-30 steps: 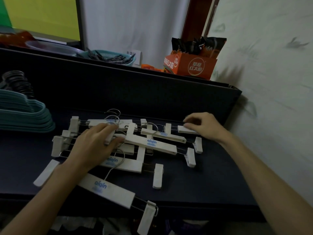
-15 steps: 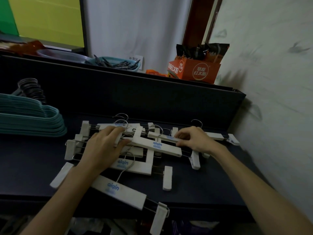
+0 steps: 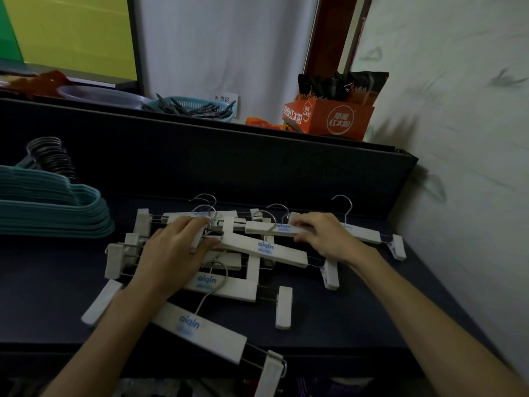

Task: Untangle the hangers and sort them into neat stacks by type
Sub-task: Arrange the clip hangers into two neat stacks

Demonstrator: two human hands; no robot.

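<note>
White clip hangers [image 3: 263,249] lie in a crossed heap on the dark tabletop [image 3: 357,316], w/ blue lettering on the bars & metal hooks poking out toward the back. One more white hanger [image 3: 200,329] sits at the front edge, its clip overhanging. Teal hangers [image 3: 54,207] are stacked neatly at the left, dark hooks bunched together at the top of the stack.

Containers on the back ledge [image 3: 200,144]: teal basket [image 3: 220,108] w/ dark clips or pegs in it, can't tell which; clear bowl [image 3: 97,96] just left of it, contents not visible; orange carton [image 3: 329,118] w/ dark packets standing up in it.

Left hand [image 3: 171,253] lies palm-down on the heap, fingers curled over a bar near the hook cluster, gripping it. Right hand [image 3: 323,236] pinches the upper white bar [image 3: 272,228] betw. thumb & fingers, forearm coming in from lower right.

Surface is dark blue/black w/ a raised dark back panel. Pale wall at the right, white curtain behind, yellow-green panel upper left, small paper label by the basket.
</note>
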